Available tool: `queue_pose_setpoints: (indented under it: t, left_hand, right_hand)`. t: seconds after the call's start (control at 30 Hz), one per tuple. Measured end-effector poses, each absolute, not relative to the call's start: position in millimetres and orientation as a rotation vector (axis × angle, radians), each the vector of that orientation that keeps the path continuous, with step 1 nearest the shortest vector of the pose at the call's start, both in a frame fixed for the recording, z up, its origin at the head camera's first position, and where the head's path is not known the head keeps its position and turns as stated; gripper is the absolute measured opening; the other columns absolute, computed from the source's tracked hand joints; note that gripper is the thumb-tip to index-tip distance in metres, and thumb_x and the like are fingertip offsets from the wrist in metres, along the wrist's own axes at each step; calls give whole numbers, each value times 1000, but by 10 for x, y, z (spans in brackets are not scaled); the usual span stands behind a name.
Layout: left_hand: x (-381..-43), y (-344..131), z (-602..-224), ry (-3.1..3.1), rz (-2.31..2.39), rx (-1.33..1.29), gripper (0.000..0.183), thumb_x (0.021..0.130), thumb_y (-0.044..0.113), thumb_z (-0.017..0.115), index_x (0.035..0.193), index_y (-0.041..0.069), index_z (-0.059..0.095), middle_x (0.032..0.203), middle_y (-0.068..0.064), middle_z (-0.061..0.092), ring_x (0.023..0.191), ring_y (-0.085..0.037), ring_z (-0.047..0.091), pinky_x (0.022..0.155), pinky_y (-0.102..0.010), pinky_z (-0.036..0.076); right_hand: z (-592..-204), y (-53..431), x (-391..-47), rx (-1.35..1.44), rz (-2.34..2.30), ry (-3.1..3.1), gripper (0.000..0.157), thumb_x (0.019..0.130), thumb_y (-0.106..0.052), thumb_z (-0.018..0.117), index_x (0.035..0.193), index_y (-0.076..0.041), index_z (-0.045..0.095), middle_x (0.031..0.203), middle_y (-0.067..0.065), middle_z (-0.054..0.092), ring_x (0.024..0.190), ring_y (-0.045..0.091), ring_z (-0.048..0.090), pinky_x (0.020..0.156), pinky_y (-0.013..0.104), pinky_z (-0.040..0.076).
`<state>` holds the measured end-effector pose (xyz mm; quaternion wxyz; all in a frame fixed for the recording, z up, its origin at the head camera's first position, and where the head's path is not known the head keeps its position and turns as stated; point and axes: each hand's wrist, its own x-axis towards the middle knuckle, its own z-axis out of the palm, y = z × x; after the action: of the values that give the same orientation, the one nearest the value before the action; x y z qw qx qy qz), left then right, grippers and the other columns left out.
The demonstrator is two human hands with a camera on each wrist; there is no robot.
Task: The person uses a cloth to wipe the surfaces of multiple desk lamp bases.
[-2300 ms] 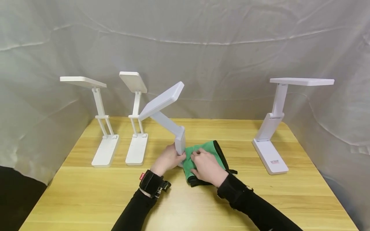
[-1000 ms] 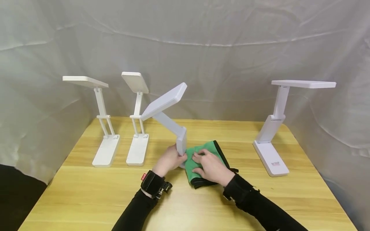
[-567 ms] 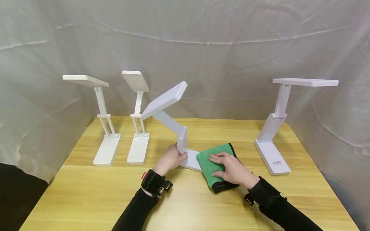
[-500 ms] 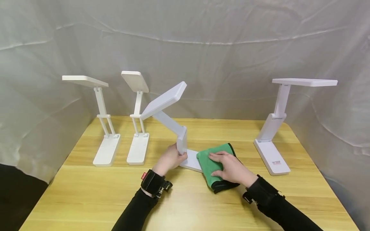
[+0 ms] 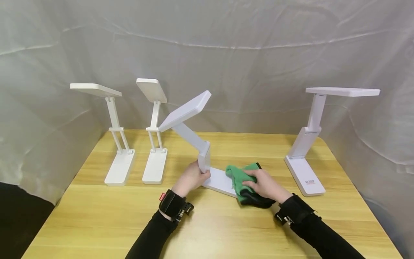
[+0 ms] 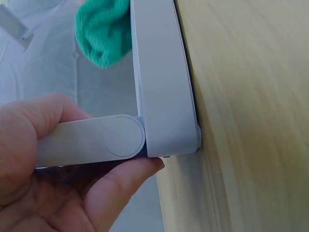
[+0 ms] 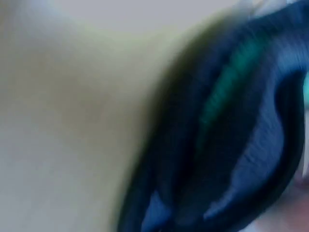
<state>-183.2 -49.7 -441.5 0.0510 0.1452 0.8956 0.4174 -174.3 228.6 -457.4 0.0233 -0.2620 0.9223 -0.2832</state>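
Observation:
A white folding desk lamp (image 5: 191, 138) stands mid-table with its head tilted and its base pointing right. My left hand (image 5: 190, 178) grips its lower arm at the hinge; the left wrist view shows thumb and fingers on either side of that arm (image 6: 91, 140). On the right end of the lamp base (image 5: 218, 181) lies a bunched green cloth (image 5: 239, 176) with a black edge. My right hand (image 5: 266, 185) pinches this cloth, fingers and thumb pressed into its folds. In the right wrist view the cloth's dark edge (image 7: 193, 159) is blurred and hides most of the hand.
Two more white desk lamps stand at the left, an outer one (image 5: 119, 167) and an inner one (image 5: 155, 167). Another lamp (image 5: 305, 176) stands at the right. All rest on the wooden table (image 5: 207, 230), with a grey curtain (image 5: 226, 72) behind.
My right hand has slid the cloth rightward along the lamp base, uncovering its left part. The cloth went from flat and folded to bunched in my fingers. My left hand keeps its grip.

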Motion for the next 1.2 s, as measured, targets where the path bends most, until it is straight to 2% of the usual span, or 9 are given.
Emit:
queue_pose_setpoints:
  t: [0.1,0.2,0.47,0.53,0.77,0.83,1.0,1.1,1.2]
  left_hand:
    - [-1837,-489,-4400,2710,1299,432,52,88,10,57,134,-7,41,127,-26,54,114,-36,53,96,-48,45]
    - [-1835,-478,-4392,2698,1288,415,52,88,10,58,135,-6,41,128,-25,54,115,-36,53,97,-48,44]
    - [-1828,-470,-4411,2686,1281,431,55,88,12,58,137,-6,39,130,-26,52,116,-37,52,96,-49,44]
    - [-1829,-473,-4409,2679,1297,428,56,88,11,57,138,-6,38,131,-26,51,117,-38,52,97,-49,44]
    - [-1846,-499,-4410,2679,1308,418,57,88,10,57,139,-6,37,131,-27,51,117,-37,51,98,-49,44]
    - [-1847,-504,-4413,2679,1302,420,58,88,11,57,139,-6,36,131,-27,51,117,-37,51,97,-49,44]
    - [-1853,-501,-4400,2676,1299,426,58,88,10,57,139,-6,36,131,-27,51,116,-37,51,97,-49,44]
    - [-1858,-511,-4391,2662,1319,426,56,87,9,57,137,-7,38,129,-27,52,115,-36,52,97,-48,44]
    - [-1863,-537,-4394,2660,1326,441,52,87,8,58,134,-8,41,125,-27,54,112,-37,54,96,-49,45]
  right_hand:
    - [-4568,2372,-1693,-872,-775,2812,75,76,-42,74,136,-6,49,129,16,57,96,22,58,79,37,51]
    - [-4579,2394,-1666,-941,-687,2824,88,68,-46,78,139,-4,46,130,17,56,112,29,55,90,44,49]
    - [-4529,2327,-1783,-1025,-525,2926,50,73,-1,77,121,-1,63,104,11,69,87,18,62,71,32,54]
    - [-4488,2311,-1777,-1040,-457,2917,50,73,-4,77,121,-1,62,104,11,69,88,17,62,72,32,54]
    - [-4431,2224,-1634,-1102,-315,2908,82,65,-33,84,128,7,50,113,21,62,103,32,59,85,42,52]
    - [-4456,2228,-1646,-1149,-322,2951,73,65,-29,84,123,5,56,104,16,65,95,28,61,78,40,53]
    - [-4475,2241,-1717,-1190,-292,3061,26,72,0,77,94,-9,66,73,-1,61,67,12,55,58,29,48]
    - [-4480,2228,-1688,-1236,-270,3079,25,74,9,68,85,-13,62,69,-4,59,65,9,55,55,27,48]
    - [-4485,2202,-1608,-1414,-246,3023,26,76,12,63,93,-7,65,85,4,68,79,15,64,66,29,55]
